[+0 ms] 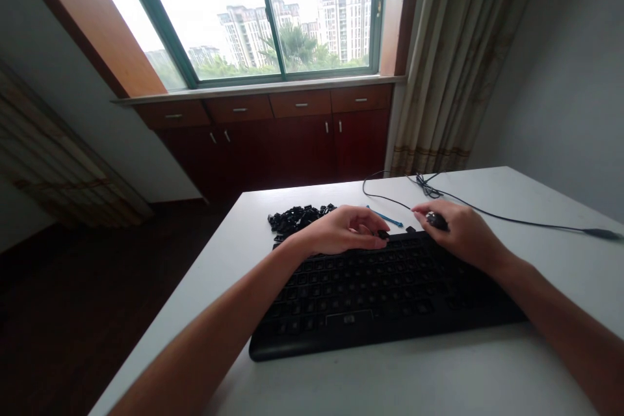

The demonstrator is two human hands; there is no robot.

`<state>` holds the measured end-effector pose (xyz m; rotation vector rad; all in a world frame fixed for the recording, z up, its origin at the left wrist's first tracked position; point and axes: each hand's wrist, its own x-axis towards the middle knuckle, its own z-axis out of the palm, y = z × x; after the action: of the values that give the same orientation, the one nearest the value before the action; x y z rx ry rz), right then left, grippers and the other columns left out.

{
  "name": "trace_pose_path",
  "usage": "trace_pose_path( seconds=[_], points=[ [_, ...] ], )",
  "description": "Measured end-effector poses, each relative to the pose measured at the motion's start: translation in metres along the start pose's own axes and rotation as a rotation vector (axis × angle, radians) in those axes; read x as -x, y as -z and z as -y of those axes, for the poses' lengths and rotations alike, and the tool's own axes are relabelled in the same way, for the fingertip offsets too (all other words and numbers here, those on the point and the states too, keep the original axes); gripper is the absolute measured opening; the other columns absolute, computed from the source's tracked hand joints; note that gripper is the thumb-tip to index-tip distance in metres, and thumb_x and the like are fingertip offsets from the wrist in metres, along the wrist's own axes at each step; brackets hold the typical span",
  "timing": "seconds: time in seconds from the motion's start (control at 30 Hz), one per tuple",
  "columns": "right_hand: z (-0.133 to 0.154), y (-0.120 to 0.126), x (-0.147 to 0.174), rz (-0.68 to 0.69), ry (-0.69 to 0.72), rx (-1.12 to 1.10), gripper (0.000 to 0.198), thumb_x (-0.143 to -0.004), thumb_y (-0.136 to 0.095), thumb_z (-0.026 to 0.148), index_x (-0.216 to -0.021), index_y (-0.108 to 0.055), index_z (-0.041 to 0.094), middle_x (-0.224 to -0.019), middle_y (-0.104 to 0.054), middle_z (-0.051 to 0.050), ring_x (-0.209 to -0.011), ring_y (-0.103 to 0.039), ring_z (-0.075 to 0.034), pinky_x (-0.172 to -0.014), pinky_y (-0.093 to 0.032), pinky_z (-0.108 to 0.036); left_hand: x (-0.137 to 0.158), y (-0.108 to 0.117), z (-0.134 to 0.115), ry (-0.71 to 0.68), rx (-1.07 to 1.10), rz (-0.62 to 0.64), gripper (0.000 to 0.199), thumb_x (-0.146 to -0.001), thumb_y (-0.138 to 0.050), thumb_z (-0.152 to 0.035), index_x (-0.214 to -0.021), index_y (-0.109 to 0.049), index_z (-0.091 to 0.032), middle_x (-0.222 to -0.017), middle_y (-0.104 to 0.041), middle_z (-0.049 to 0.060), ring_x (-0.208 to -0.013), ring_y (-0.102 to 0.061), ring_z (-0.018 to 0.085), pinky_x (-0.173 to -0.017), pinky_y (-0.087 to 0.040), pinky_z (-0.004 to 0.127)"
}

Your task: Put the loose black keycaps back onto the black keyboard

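The black keyboard lies on the white table, its key area showing bare key posts without caps. My left hand is over its back left part, thumb and fingers pinching a small black keycap. Above the keyboard's back right part, my right hand is closed around a rounded black handle; what tool it belongs to I cannot make out. Between the hands, another small black piece sits at the keyboard's back edge. A heap of black keycaps lies behind my left hand.
A thin blue tool lies behind the keyboard. A black cable runs, partly coiled, across the back of the white table to the right. Beyond stand a red-brown cabinet under a window and a curtain.
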<state>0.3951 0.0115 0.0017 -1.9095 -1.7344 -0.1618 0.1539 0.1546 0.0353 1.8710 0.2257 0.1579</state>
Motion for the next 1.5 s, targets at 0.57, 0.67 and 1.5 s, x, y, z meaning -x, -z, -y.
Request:
trace_pose_path(
  seconds=[0.57, 0.67, 1.5],
  points=[
    [0.018, 0.007, 0.002, -0.066, 0.062, 0.043, 0.024, -0.094, -0.051, 0.041, -0.096, -0.068, 0.025, -0.103, -0.072, -0.005, -0.089, -0.068, -0.022, -0.084, -0.052, -0.035, 0.001, -0.011, -0.006, -0.054, -0.246, -0.106, 0.029, -0.084, -0.071, -0.035, -0.107, -0.068, -0.019, -0.094, -0.069, 0.003, -0.071, -0.057, 0.009, -0.063, -0.045, 0.021],
    [0.009, 0.004, 0.001, 0.011, 0.024, 0.070, 0.027, -0.093, -0.050, 0.045, -0.094, -0.069, 0.026, -0.102, -0.073, -0.004, -0.088, -0.068, -0.022, -0.081, -0.051, -0.035, 0.001, -0.009, -0.005, -0.019, -0.186, -0.071, 0.032, -0.087, -0.067, -0.039, -0.112, -0.068, -0.019, -0.095, -0.069, 0.004, -0.070, -0.058, 0.009, -0.060, -0.043, 0.020],
    [0.018, 0.003, -0.002, 0.287, -0.014, 0.169, 0.047, -0.092, -0.038, 0.066, -0.101, -0.072, 0.035, -0.094, -0.073, -0.003, -0.078, -0.066, -0.021, -0.063, -0.043, -0.032, 0.004, 0.006, -0.008, 0.022, -0.110, -0.083, 0.031, -0.087, -0.067, -0.035, -0.112, -0.066, -0.017, -0.102, -0.071, 0.007, -0.081, -0.064, 0.013, -0.066, -0.046, 0.023]
  ],
)
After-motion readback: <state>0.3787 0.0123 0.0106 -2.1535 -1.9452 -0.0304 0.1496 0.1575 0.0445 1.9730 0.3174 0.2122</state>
